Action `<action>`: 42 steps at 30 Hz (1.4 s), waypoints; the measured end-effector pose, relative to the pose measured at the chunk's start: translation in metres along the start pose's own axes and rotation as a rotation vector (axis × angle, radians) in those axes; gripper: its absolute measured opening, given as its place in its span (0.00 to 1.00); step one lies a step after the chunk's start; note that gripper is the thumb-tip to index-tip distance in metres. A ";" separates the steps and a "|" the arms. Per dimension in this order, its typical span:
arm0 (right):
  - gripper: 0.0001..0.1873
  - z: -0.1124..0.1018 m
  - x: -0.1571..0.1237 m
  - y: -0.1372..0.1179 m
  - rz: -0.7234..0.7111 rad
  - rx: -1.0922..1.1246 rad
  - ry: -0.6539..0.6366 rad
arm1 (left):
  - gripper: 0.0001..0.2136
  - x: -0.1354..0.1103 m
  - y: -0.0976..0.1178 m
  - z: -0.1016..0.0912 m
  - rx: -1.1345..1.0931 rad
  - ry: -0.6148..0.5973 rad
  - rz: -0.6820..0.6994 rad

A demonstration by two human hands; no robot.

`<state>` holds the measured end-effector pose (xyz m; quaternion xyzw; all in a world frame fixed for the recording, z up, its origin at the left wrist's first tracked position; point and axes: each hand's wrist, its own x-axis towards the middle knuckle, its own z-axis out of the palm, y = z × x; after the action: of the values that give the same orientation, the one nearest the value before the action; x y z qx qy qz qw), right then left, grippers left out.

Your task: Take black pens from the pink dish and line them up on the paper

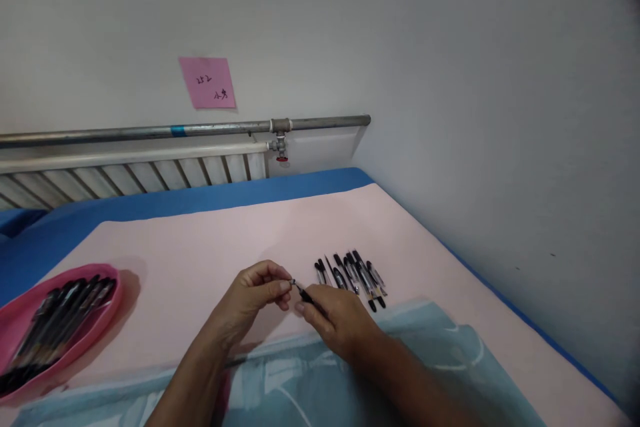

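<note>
Above the pink surface, my right hand (pixel 340 320) is closed around a black pen (pixel 306 295), whose narrow front end points up and left. My left hand (pixel 263 287) pinches at that front end between thumb and index finger. Whether those fingertips hold the tip itself or a small separate part, I cannot tell. Just beyond my right hand lies a loose group of pens and pen parts (pixel 353 270), with clear barrels and black ends. Part of the held pen is hidden by my right fingers.
At the left, a pink basket (pixel 113 300) holds many dark pens. Pale blue translucent plastic (pixel 430 333) covers the near edge of the pink sheet (pixel 200 247), which lies on blue cloth (pixel 225 192). A radiator with pipes (pixel 225 128) runs behind; a wall stands right.
</note>
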<state>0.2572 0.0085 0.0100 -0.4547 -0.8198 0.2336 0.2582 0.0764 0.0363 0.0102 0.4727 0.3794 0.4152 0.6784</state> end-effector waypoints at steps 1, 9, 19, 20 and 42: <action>0.13 0.001 0.000 0.000 -0.002 -0.019 -0.002 | 0.05 -0.001 0.001 -0.001 0.026 -0.002 -0.003; 0.12 0.005 0.000 0.001 -0.010 -0.108 -0.053 | 0.05 -0.004 0.003 -0.002 0.188 -0.004 -0.010; 0.08 0.008 0.005 -0.010 0.041 0.186 0.058 | 0.07 0.000 -0.003 0.010 -0.105 0.085 -0.011; 0.08 0.009 0.006 -0.012 0.047 0.204 0.060 | 0.07 -0.001 -0.001 0.009 -0.106 0.087 -0.010; 0.16 0.018 0.004 -0.026 0.208 0.589 0.063 | 0.07 -0.011 0.006 0.011 0.003 0.022 -0.006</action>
<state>0.2273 -0.0032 0.0132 -0.4491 -0.6575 0.4719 0.3787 0.0809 0.0238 0.0199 0.4678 0.3889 0.4179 0.6748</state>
